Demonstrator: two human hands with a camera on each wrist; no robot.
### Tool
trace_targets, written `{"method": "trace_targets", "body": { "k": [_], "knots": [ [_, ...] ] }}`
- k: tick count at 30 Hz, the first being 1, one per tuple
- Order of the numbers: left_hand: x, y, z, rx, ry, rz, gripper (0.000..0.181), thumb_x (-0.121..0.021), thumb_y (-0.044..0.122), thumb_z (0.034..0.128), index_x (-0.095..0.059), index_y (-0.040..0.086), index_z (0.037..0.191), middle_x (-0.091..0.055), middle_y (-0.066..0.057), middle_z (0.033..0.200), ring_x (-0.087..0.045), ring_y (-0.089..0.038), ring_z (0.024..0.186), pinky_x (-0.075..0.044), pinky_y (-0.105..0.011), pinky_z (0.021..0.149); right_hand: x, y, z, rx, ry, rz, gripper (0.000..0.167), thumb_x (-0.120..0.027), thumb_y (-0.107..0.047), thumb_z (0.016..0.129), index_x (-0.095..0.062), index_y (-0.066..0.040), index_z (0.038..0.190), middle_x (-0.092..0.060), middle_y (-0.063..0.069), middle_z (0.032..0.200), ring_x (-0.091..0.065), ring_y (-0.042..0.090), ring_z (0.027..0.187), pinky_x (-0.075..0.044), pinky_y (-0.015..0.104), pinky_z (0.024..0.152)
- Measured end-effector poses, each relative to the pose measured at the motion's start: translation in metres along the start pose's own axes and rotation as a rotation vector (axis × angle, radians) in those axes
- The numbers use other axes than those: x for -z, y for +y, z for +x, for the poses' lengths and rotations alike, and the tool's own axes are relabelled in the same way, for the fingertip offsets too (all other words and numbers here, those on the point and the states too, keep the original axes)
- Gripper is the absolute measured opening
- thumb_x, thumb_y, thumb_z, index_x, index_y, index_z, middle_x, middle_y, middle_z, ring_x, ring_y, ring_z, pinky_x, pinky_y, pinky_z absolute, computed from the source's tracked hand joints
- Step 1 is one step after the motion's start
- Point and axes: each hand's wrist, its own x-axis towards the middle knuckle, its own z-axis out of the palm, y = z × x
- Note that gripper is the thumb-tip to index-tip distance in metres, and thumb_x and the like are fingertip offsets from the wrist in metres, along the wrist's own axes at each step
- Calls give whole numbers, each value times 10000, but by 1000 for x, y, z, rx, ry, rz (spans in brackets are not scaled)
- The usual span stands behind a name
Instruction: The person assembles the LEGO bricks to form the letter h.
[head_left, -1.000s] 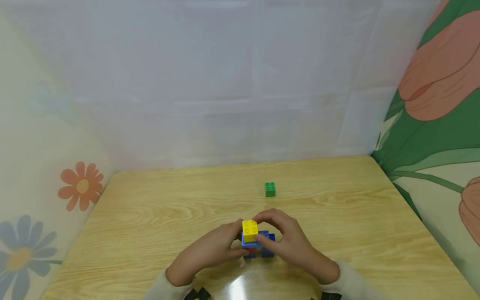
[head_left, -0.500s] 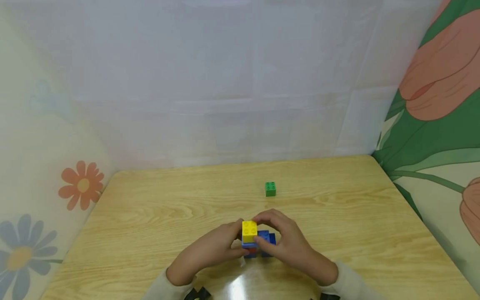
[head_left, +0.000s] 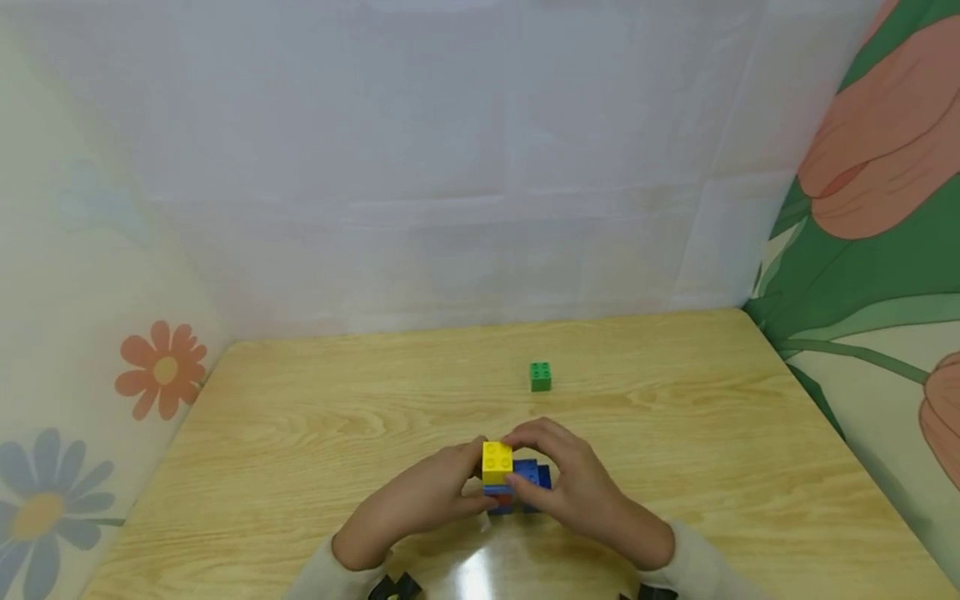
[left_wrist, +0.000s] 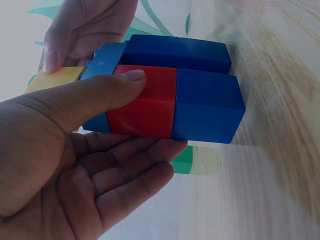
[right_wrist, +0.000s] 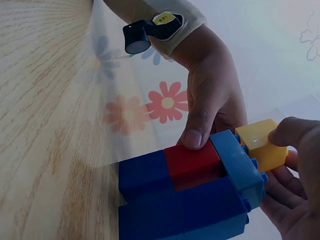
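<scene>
A yellow building brick (head_left: 497, 462) sits over the left end of a lighter blue brick (right_wrist: 239, 162) that bridges two columns. One column is a red brick (left_wrist: 145, 100) on a dark blue brick (left_wrist: 209, 106); the other shows dark blue only. My right hand (head_left: 577, 483) pinches the yellow brick between thumb and fingers. My left hand (head_left: 423, 496) grips the red-brick column, its thumb on the red face and fingers behind. In the right wrist view, studs show beside the yellow brick; whether it is pressed fully down I cannot tell.
A lone green brick (head_left: 540, 377) stands on the wooden table (head_left: 337, 400), beyond the hands. A white cloth (head_left: 450, 167) hangs behind the table's far edge. Flower-patterned panels (head_left: 161, 371) flank both sides.
The yellow brick has shifted slightly left over the lighter blue brick, with the right hand still pinching it. The left hand keeps its grip in place.
</scene>
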Motion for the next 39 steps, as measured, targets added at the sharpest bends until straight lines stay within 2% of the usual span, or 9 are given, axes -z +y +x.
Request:
{"method": "trace_targets", "body": {
  "k": [5, 10, 16, 24, 31, 39],
  "knots": [
    [-1, -1, 0, -14, 13, 0, 321, -708, 317, 905, -517, 188, 1129, -648, 52, 1094, -613, -73, 1016, -519, -249, 853, 0, 0, 1, 40, 5, -55, 329, -718, -160, 896, -605, -143, 1204, -596, -23, 1160, -592, 136, 1052, -531, 289, 869],
    [0, 0, 0, -12, 15, 11, 327, -717, 302, 900, -519, 183, 1132, -653, 38, 1093, -615, -69, 999, -521, -249, 844, 1, 0, 1, 12, 2, -59, 321, -716, -185, 899, -612, -156, 1201, -593, -45, 1167, -592, 120, 1052, -530, 277, 868],
    [1, 0, 1, -10, 9, 6, 322, -722, 295, 897, -527, 179, 1127, -654, 42, 1082, -612, -63, 989, -521, -242, 840, 0, 1, 0, 33, -4, -72, 321, -710, -198, 905, -607, -145, 1204, -595, -27, 1169, -594, 132, 1055, -530, 277, 870],
    [0, -3, 0, -34, 32, 33, 319, -696, 364, 905, -530, 192, 1116, -654, 55, 1080, -611, -66, 992, -523, -257, 849, 0, 1, 2, 34, -23, -103, 329, -708, -226, 905, -603, -148, 1207, -583, -33, 1170, -591, 120, 1044, -529, 256, 861],
    [-1, -2, -1, -62, 33, 56, 304, -681, 343, 920, -534, 194, 1141, -645, 49, 1107, -604, -75, 1017, -520, -257, 862, 2, 0, 3, 41, -43, -105, 338, -712, -216, 902, -606, -141, 1214, -569, -29, 1176, -589, 115, 1036, -556, 316, 825],
    [0, -1, -1, -71, 34, 56, 302, -676, 349, 923, -530, 189, 1134, -645, 44, 1101, -608, -79, 1015, -522, -249, 851, 2, 0, 3, 57, -51, -115, 343, -713, -211, 899, -606, -144, 1218, -563, -30, 1184, -584, 112, 1047, -553, 317, 831]
  ]
}}
